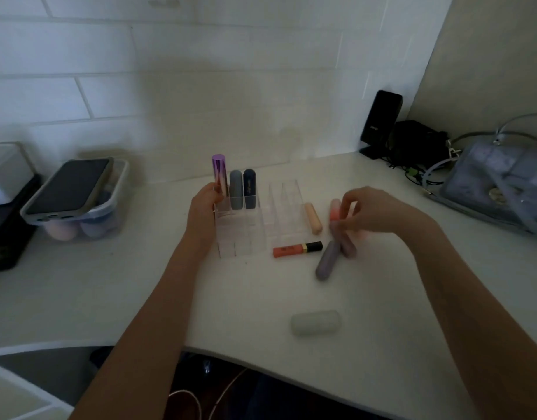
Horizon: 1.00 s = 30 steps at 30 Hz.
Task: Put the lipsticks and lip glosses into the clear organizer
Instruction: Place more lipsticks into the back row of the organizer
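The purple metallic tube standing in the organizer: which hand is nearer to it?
Left. The left hand touches the purple metallic tube at its lower part, at the clear organizer's back left corner. The right hand is far off to the right, picking up a pink tube.

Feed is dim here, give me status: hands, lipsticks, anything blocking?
Left hand holds purple tube at clear organizer. Right hand grips pink tube. Two tubes slotted, four loose beside it. Nothing blocking.

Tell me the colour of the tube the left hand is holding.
Metallic purple tube, fading paler lower down; head view.
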### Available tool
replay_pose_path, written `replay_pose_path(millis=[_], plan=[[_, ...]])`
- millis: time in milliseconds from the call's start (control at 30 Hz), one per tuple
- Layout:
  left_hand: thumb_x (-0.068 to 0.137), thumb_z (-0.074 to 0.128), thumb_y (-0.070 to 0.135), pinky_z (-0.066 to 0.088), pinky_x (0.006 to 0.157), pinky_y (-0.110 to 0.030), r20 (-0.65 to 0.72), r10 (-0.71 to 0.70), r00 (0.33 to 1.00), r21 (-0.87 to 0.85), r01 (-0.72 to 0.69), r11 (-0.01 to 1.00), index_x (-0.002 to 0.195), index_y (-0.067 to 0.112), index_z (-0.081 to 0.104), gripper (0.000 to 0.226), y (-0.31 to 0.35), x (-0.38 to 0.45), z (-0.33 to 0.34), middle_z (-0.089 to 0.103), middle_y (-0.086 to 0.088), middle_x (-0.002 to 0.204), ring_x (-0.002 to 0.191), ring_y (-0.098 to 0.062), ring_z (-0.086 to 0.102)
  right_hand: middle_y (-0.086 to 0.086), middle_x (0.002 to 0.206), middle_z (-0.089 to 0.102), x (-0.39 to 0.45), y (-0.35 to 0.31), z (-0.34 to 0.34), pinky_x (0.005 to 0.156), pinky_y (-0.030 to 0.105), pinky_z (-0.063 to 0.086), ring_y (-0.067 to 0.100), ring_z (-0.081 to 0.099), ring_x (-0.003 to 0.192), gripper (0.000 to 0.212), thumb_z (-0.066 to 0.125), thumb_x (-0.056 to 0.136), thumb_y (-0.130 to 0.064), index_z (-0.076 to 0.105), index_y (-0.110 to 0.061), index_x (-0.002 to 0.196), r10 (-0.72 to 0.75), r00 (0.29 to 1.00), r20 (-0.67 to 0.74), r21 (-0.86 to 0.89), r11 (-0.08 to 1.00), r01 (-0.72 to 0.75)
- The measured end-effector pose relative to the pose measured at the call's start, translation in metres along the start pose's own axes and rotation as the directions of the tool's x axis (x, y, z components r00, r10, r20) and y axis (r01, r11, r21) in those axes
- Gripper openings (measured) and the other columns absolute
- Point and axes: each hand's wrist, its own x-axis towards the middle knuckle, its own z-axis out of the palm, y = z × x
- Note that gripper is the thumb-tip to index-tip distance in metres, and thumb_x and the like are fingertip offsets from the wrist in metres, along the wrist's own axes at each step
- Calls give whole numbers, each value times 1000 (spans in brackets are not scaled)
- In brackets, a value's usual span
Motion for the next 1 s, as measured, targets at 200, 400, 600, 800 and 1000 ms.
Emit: replay_pose_path(millis=[200,400,600,800,1000], plan=[[68,54,33,41,86,-44,36,-34,999,-19,34,999,73,27,58,9,-4,2,-5,55,-10,94,92,-26,52,-5,62,54,-4,-11,29,50,25,36,13,54,61,30,70,78,-34,45,-24,65,55,994,-99,-16,998,-56],[83,42,20,44,99,-50,29,7,1000,17,-7,1000,97,25,59,23,-2,-2,0,61,-6,104,102,-27,56,-1,84,68,-2,-17,29,67,37,58,18,67,72,29,64,83,-47,67,-20,91,30,984,-178,165,986,0],[81,47,25,44,96,-47,32,-11,999,25,10,1000,93,25,60,18,-1,-3,-2,61,-9,106,103,-28,56,-5,103,73,-6,-33,11,65,20,49,2,62,76,24,63,88,-23,66,-30,111,-202,971,-127,627,742,236],[73,46,30,39,79,-40,7,-13,1000,-1,13,1000,73,21,55,13,0,-1,-1,54,-8,84,84,-24,49,7,95,71,12,-69,8,69,19,53,11,69,85,25,60,89,-3,49,-12,111,-306,923,-233,665,642,381],[68,46,32,33,78,-38,-5,-27,1000,-18,27,999,72,16,50,17,0,1,0,49,-10,80,82,-23,43,18,84,72,27,-85,8,67,21,57,16,68,66,16,68,84,-3,55,-3,93,-166,895,-415,804,394,446]])
